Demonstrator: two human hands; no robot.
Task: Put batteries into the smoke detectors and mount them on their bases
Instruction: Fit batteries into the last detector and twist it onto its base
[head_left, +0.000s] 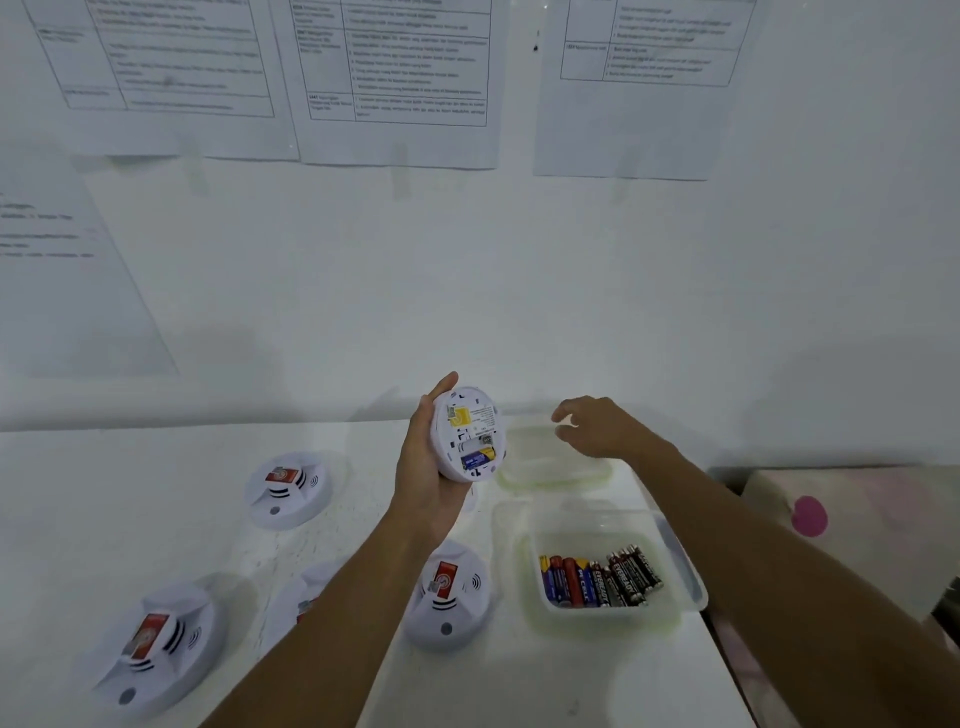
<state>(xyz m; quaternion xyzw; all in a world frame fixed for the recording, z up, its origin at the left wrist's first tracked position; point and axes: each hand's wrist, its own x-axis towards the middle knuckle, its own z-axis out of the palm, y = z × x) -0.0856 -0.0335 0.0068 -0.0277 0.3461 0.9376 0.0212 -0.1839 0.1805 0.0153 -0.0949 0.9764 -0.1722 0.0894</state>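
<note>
My left hand (423, 478) holds a white round smoke detector (467, 434) above the table, its back turned toward me. A blue and yellow battery (478, 458) sits in its open compartment, below a yellow label. My right hand (597, 428) hovers with spread fingers over a clear plastic lid (550, 467) at the back of the table and holds nothing. A clear tub (675, 566) in front of the lid holds several batteries (600, 579). Three more detectors lie face up on the table: one at back left (288, 491), one at front left (156, 647), one near the tub (449, 592).
Another detector (306, 597) is partly hidden under my left forearm. The white table (130, 519) ends at its right edge beside the tub; a pale surface with a pink spot (809, 515) lies beyond. Printed sheets (395, 78) hang on the white wall behind.
</note>
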